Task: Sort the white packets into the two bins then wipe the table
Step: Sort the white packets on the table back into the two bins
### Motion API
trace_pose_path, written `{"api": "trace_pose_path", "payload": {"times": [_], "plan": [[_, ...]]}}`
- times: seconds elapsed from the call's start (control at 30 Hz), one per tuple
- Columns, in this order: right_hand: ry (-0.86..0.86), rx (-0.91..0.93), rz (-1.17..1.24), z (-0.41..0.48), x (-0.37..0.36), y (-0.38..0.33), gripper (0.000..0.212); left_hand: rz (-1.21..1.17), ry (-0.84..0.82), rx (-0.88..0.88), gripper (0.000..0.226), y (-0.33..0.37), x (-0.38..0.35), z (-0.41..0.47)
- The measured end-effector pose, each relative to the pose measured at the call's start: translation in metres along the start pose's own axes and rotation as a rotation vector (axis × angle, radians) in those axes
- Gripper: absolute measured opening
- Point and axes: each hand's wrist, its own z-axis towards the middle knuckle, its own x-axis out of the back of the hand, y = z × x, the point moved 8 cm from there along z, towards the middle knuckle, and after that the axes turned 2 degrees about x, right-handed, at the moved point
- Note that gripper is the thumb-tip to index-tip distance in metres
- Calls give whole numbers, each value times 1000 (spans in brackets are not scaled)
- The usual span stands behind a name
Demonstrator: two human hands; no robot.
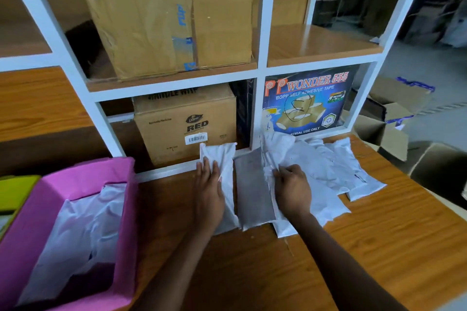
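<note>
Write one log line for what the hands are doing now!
phase: sorting | left hand: flat on white packet | right hand: pinching packet pile | pink bin: holds packets

- brown wood-grain counter (252, 272), white shelf frame (255, 113) standing along its back
- pink rectangular cardboard bin (126, 209) at left
- single white plastic packet (223, 155) touching flat grey packet (252, 192), centre
- pile of crumpled white plastic packets (328, 166), right

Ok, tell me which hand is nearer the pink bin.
Left. The left hand lies on a white packet just right of the pink bin; the right hand is farther right, on the packet pile.
</note>
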Motion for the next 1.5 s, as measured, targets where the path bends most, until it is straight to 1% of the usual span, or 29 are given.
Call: {"api": "trace_pose_path", "payload": {"times": [0.13,0.23,0.33,0.43,0.53,0.63,0.8,0.97,1.1,1.23,1.4,1.5], "plan": [[105,14,52,-39,39,-24,26,-68,24,-69,49,15,36,-23],[142,42,83,-78,66,-40,27,-83,62,-112,47,27,68,-47],[173,69,105,-120,89,-57,34,-95,78,-110,46,34,102,-80],[210,96,149,-167,111,-79,33,-94,100,-88,46,40,138,-123],[201,100,197,-215,122,-100,32,-91,121,-66,46,36,168,-169],[175,96,255,-263,121,-115,28,-149,98,-18,44,18,188,-214],[99,84,311,-332,111,-146,20,-77,26,14,45,-14,235,-282],[-9,93,374,-378,92,-188,19,-59,51,87,45,-44,294,-325],[-63,147,413,-393,74,-237,19,-28,93,132,45,-75,338,-334],[-83,200,430,-387,52,-292,20,-2,164,146,47,-111,384,-321],[-40,280,392,-359,23,-362,24,30,223,80,44,-160,426,-270],[-29,311,353,-332,4,-395,29,40,208,40,45,-184,434,-226]]}}
